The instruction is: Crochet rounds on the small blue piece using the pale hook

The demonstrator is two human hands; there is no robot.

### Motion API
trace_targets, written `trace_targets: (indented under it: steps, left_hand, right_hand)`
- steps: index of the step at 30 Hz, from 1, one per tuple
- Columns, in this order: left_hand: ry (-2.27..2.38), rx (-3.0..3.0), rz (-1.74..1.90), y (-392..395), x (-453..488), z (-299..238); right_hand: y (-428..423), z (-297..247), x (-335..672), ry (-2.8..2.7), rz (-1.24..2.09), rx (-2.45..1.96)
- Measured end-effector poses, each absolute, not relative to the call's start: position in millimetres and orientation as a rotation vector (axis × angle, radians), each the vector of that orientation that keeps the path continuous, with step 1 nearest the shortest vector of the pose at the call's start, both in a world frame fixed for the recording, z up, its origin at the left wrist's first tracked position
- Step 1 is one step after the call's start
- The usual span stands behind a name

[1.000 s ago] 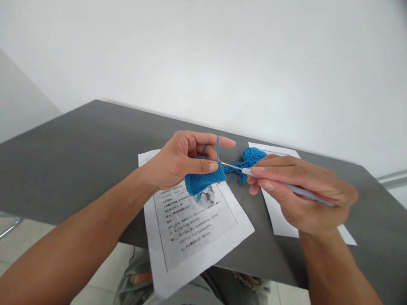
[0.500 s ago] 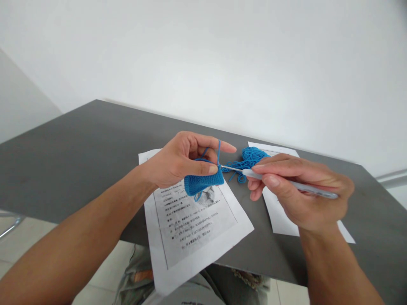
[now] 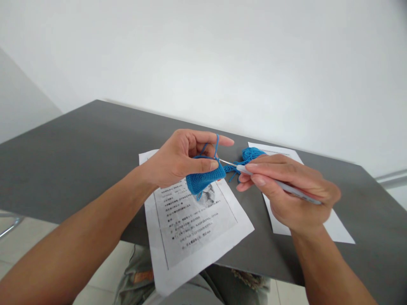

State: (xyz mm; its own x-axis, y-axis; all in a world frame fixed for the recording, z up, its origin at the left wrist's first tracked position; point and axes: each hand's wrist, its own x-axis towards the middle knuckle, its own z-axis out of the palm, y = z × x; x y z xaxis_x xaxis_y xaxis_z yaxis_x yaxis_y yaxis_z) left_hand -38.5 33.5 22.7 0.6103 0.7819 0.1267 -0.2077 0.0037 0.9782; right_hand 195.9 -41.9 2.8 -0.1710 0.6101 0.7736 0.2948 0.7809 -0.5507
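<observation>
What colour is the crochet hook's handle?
Pale grey-white, on the crochet hook in the right hand; head view.

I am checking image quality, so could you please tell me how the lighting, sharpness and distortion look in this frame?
Head view: soft, even light, with no glare on the dark grey table; the blue crocheted patch in the left hand is sharp; the printed paper sheet shows text too small to read; wide-angle stretch enlarges the forearms.

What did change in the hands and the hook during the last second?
The right hand slid the hook left, toward the blue piece, so less metal shaft shows. The left hand keeps its grip on the piece, yarn over the forefinger. Papers and yarn pile stayed put.
</observation>
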Motion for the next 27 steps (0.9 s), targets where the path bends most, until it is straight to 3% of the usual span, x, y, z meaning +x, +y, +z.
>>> trace_targets:
  steps: [11, 27]
  left_hand:
    - [0.589, 1.477, 0.745, 38.8, -41.9, 22.5]
    - [0.553, 1.450, 0.689, 37.2, -43.2, 25.4]
  right_hand:
    - [-47.1, 23.5, 205.9, -2.110, 0.060, -0.714]
    - [-45.7, 25.8, 207.9, -1.897, 0.399, -0.743]
